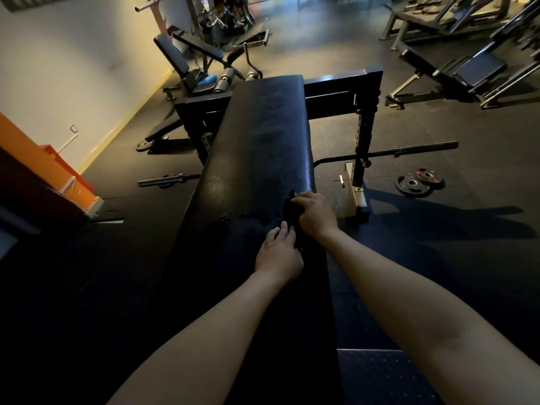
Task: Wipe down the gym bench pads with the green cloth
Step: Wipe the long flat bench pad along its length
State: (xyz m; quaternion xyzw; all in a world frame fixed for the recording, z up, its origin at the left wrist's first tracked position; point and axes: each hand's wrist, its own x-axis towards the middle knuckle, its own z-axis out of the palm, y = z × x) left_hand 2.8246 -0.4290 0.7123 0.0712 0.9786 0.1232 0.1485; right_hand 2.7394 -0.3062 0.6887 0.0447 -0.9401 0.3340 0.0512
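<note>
Both hands meet on the green cloth (290,210), which lies bunched on the bench pad (263,135) close to its right edge, roughly midway along the stretch of pad we can see. Our right hand (317,214) sits over the far part of the cloth with its fingers curled down around it, a closed hold, not a flat palm. Our left hand (279,254) reaches the near end with its fingertips, though in this dim light we cannot tell whether they pinch the fabric or merely touch it; the cloth itself reads almost black here. We judge the step in hand to be gathering or refolding the cloth for a stroke along the pad. To do it well, we should fold it into a flat wad so that a broad face meets the vinyl. Then we press with the palm and draw long, overlapping passes lengthwise, taking in the side edges too. The pad's far half shows dull, mottled patches, so it likely wants attention. We should mind the right edge, since the cloth could slip off toward the barbell (409,150) on the floor.
</note>
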